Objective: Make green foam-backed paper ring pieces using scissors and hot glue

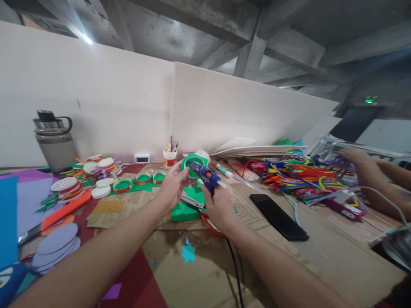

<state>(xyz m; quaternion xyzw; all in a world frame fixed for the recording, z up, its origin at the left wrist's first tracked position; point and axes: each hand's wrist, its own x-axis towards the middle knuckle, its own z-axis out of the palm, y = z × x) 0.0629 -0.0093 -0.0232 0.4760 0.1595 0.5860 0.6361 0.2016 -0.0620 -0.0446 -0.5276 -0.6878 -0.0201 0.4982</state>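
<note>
My left hand [173,187] pinches the edge of a green craft sheet with a round ring [184,165] on it. In my right hand [221,209] is a blue glue gun [207,176], its nozzle pointing into the ring; a glue stick pokes out of its back end. Under my hands lie scissors [192,201] with red handles, over a green block [184,212]. To the left of my left hand, several red-and-gold rings [143,178] sit on green sheet. The tip of the glue gun is partly hidden against the ring.
A black phone [278,217] lies right of my hands, before a heap of coloured pipe cleaners [298,174]. At left are a bottle [56,145], an orange utility knife [66,211] and lilac discs [58,239]. A black cord [236,267] runs toward me. Another person's hand [359,160] is at far right.
</note>
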